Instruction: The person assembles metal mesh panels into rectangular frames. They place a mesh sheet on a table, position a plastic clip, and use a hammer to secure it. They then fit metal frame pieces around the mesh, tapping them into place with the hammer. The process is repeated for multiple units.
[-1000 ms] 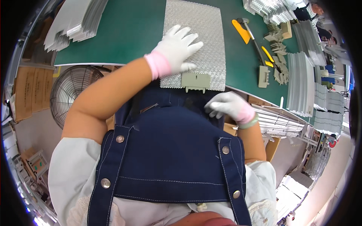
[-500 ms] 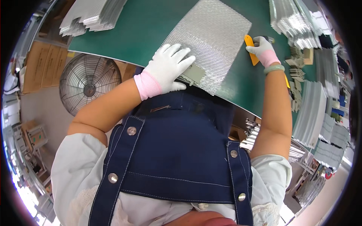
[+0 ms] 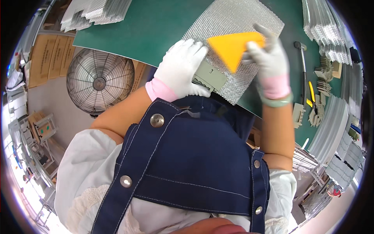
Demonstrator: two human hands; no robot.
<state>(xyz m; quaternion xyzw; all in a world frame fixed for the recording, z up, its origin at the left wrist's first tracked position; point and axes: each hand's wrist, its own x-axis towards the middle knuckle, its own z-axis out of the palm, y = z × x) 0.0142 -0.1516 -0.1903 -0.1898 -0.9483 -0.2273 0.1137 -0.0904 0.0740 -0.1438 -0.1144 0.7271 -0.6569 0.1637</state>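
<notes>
A silvery corrugated metal sheet (image 3: 237,29) lies on the green table with its near corner at the front edge. My left hand (image 3: 181,68), in a white glove with a pink cuff, lies over the sheet's near left edge with its fingers stretched out. Beside my left thumb, a flat grey-green plate (image 3: 211,76) sits at the sheet's near edge. Above the sheet, my right hand (image 3: 269,58), gloved the same way and slightly blurred, is closed on a yellow triangular scraper (image 3: 233,48). The scraper's broad end points left, toward the plate.
To the right lie a hammer (image 3: 303,70), yellow-handled pliers (image 3: 311,95) and several grey-green plates (image 3: 298,115). Stacks of metal sheets stand at the far left (image 3: 97,13) and far right (image 3: 325,33). A floor fan (image 3: 100,74) stands left of the table (image 3: 144,31).
My right hand has picked the yellow scraper up off the table and brought it left over the sheet. The hammer and pliers now show. My left hand stays at the sheet's edge.
</notes>
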